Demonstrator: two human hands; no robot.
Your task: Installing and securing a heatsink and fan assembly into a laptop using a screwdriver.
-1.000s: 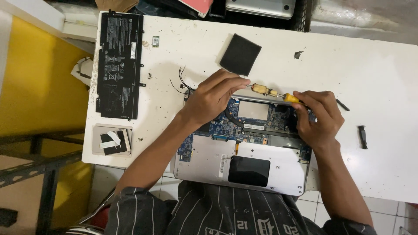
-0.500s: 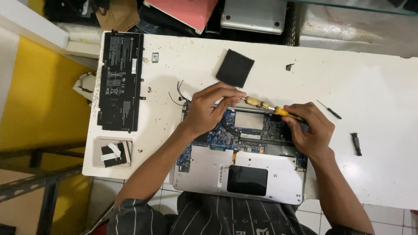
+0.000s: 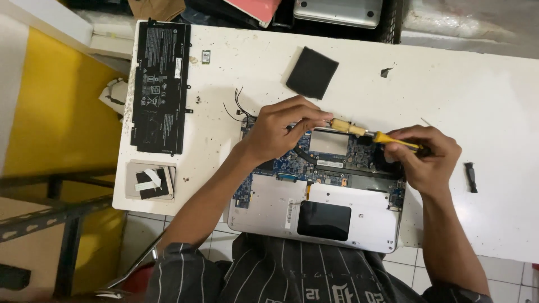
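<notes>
Two hands work over our opened laptop (image 3: 314, 185) at the desk's (image 3: 483, 84) near edge. Our left hand (image 3: 281, 132) curls its fingertips onto the yellow-handled screwdriver's (image 3: 365, 132) tip end above the circuit board (image 3: 292, 165); our right hand (image 3: 424, 160) is closed round the handle. Should the tip slip, we judge it could gouge the board. Loose black wires (image 3: 238, 106) at the laptop's far left corner could snag.

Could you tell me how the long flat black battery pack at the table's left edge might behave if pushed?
The long flat black battery pack looks rigid and lies flat, so it would probably slide, not roll. It sits near the white table edge, so a leftward push might tip it off.
</notes>
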